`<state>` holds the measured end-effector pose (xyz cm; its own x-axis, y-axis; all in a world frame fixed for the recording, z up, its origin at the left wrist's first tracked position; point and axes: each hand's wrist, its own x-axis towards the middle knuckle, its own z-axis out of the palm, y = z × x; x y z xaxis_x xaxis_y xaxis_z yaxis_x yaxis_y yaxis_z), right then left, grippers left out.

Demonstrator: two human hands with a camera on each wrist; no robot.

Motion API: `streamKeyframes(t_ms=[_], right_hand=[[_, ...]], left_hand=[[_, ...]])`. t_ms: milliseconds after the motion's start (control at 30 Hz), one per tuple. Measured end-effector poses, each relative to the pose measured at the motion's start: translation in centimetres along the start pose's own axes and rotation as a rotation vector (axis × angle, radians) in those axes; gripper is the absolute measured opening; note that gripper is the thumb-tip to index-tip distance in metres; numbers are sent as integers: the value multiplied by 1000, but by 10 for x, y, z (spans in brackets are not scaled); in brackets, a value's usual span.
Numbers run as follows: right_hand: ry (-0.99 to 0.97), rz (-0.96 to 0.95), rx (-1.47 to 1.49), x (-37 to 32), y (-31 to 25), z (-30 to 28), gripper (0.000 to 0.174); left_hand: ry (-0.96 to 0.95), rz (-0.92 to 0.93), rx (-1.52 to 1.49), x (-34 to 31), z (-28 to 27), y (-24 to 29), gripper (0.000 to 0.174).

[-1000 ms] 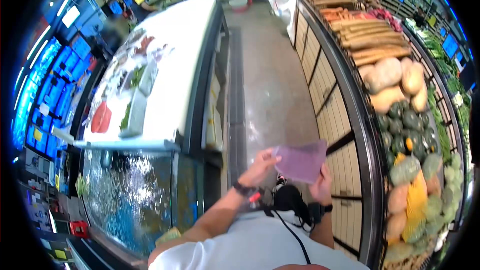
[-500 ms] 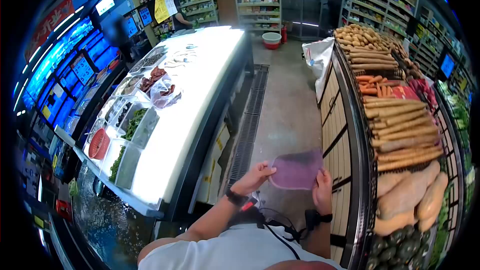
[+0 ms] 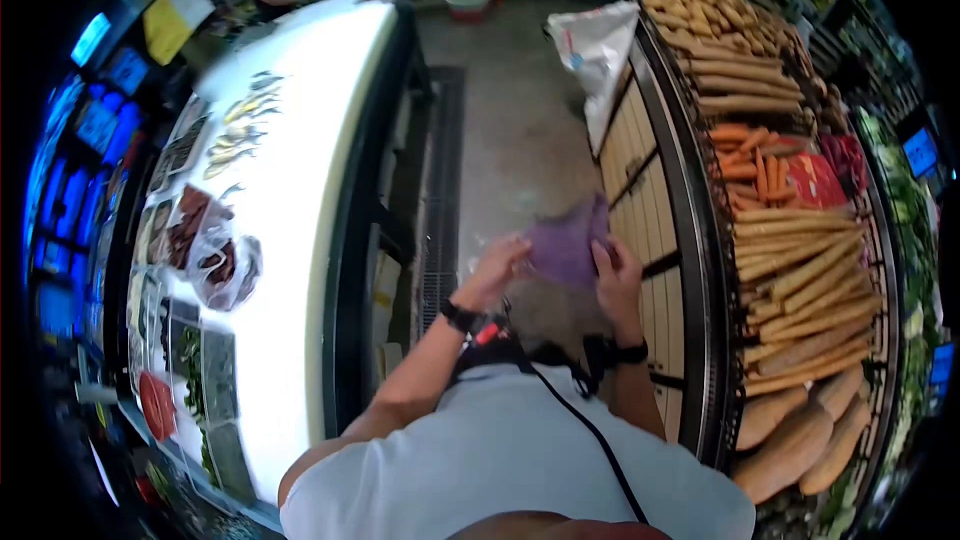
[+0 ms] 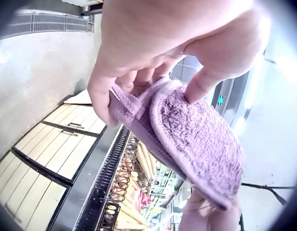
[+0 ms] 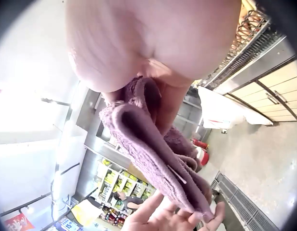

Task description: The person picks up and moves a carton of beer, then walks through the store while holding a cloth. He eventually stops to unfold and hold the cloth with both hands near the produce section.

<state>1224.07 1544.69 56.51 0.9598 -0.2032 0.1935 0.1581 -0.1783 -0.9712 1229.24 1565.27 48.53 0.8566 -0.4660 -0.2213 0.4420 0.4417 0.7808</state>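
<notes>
A small fluffy purple towel (image 3: 568, 240) is stretched between my two hands over the aisle, in front of my body. My left hand (image 3: 497, 268) pinches its left edge. In the left wrist view the left thumb presses on the towel (image 4: 196, 134), and the other fingers curl round its border, where it doubles over. At the towel's right side, my right hand (image 3: 618, 275) grips the edge between thumb and fingers. From the right wrist, the towel (image 5: 148, 149) looks folded into layers, with the left hand (image 5: 160, 214) at its far end. Part of the right hand's grip is hidden by the palm.
A bright white counter (image 3: 320, 140) with fish and bagged meat runs along the left. On the right, a produce stand holds potatoes (image 3: 700, 10), carrots (image 3: 745, 165) and long roots (image 3: 800, 260). A white sack (image 3: 598, 55) leans at its far end; a floor grate (image 3: 442, 180) lines the aisle.
The towel went from spread flat to folded and creased between the hands. Both hands have moved higher in the head view, and the surroundings have shifted as the head moved.
</notes>
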Motion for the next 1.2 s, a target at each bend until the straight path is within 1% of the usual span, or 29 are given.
streamKeyframes(t_ms=[67,133,167,233,267,333,367,400,467,500,533,600,633,667,733,767,833,867,933,1000,1067,1133,1167,1200], right_hand=[[27,47,-20,54,2,9,20],[93,-33,-35,99,13,23,19],[104,-10,-35,121,17,29,19],[151,-148,-232,171,30,40,17],[148,-127,-231,197,43,45,17],[205,-264,-357,250,71,55,15],[231,-260,-339,278,79,62,13],[223,-249,-338,308,86,68,13],[129,-249,-287,367,100,79,13],[97,-296,-310,399,108,84,15],[85,-305,-296,434,112,90,15],[6,-389,-334,497,116,104,16],[-7,-393,-315,529,118,111,16],[-62,-382,-268,564,118,118,17],[-144,-372,-222,626,119,134,19],[-172,-416,-232,655,120,141,19],[-225,-506,-252,712,126,153,21],[-239,-512,-250,738,134,159,21],[-286,-450,-324,785,159,171,22],[-310,-417,-346,832,186,184,21],[-316,-385,-375,890,213,201,21],[-293,-412,-409,936,236,214,23],[-286,-376,-446,962,243,219,23],[-253,-386,-456,994,249,225,23]], left_hand=[[-24,-94,59,54,-3,31,24],[-29,-147,27,97,-8,58,24],[-28,-171,27,118,-16,67,24],[23,-160,-71,163,-34,83,24],[33,-178,-74,187,-45,93,24],[-33,-115,-132,235,-67,113,24],[-8,-112,-183,262,-77,125,26],[2,-120,-188,291,-86,136,26],[15,-70,-257,343,-104,160,29],[28,-109,-299,372,-119,167,34],[40,-93,-295,401,-125,185,34],[68,-58,-281,445,-139,219,36],[102,7,-271,469,-146,239,37],[116,19,-262,491,-156,263,37],[116,179,-275,527,-176,308,38],[108,222,-321,545,-189,328,41],[137,270,-423,584,-216,364,41],[150,281,-460,605,-232,378,41],[161,279,-485,651,-268,401,40],[71,278,-418,703,-294,426,40],[37,288,-383,765,-313,459,39],[-87,229,-312,823,-338,488,38],[-51,185,-317,853,-343,505,39],[-141,179,-287,890,-348,524,40]])
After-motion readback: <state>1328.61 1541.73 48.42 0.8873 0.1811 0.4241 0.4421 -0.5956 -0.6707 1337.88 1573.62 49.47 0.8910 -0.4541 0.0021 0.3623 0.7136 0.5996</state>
